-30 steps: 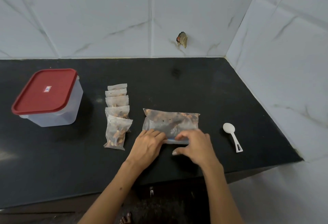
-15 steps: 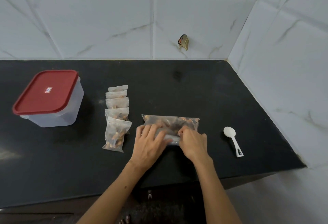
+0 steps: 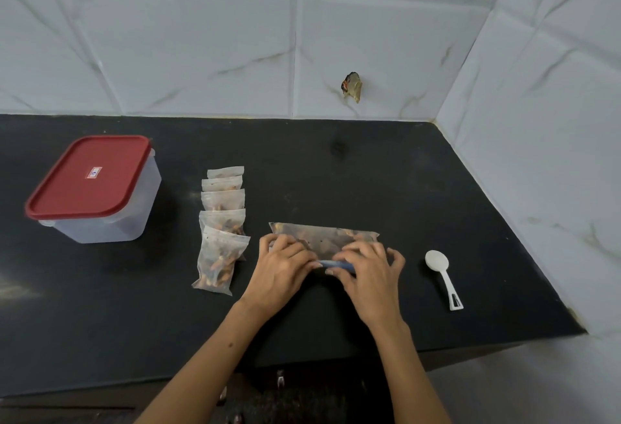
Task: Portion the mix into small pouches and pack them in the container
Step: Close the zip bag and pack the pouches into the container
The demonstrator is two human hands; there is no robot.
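Note:
A large clear zip bag of mix [image 3: 324,238] lies flat on the black counter [image 3: 369,181], its blue zip edge toward me. My left hand [image 3: 280,269] and my right hand [image 3: 368,272] both grip that near edge, fingers curled over the bag. Several small filled pouches [image 3: 221,222] lie in an overlapping row just left of my left hand. Further left stands the clear container [image 3: 100,208] with its red lid [image 3: 89,176] shut.
A white plastic spoon [image 3: 443,275] lies on the counter to the right of my right hand. White tiled walls close the back and the right side. The counter's front edge runs just below my forearms.
The big bag has been folded over from its near edge and looks narrower. My right hand slid right along the zip edge, and my left hand shifted a little.

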